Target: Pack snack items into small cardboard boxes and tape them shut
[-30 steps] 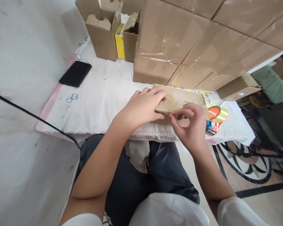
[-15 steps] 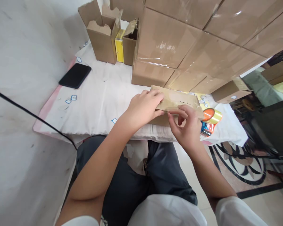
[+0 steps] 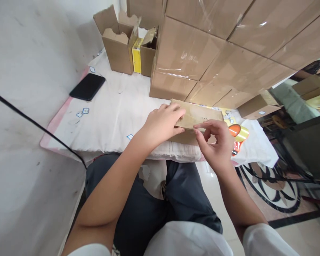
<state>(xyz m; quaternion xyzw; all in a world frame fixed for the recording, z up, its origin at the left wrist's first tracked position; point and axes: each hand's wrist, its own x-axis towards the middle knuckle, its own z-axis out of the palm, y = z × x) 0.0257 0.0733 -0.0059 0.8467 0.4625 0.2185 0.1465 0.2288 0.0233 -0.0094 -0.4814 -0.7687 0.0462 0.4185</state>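
A small closed cardboard box lies on the cloth-covered table in front of me, its top flap facing up. My left hand grips the box's left end, fingers curled over the top and thumb along the front edge. At the front edge of the flap, the thumb and index finger of my right hand are pinched together, with the other fingers curled. Whether anything thin is between those fingertips is too small to tell. Just beyond my right hand sits a roll of clear yellowish tape in an orange dispenser, partly hidden by the hand.
A wall of taped cardboard boxes rises behind. At the back left stand an open carton, a yellow box and another open carton. A black phone lies at left. Another box sits at right.
My right hand has slid a little to the right along the box's front edge, covering more of the tape dispenser. The flap's right end lies flatter. My left hand keeps its place.
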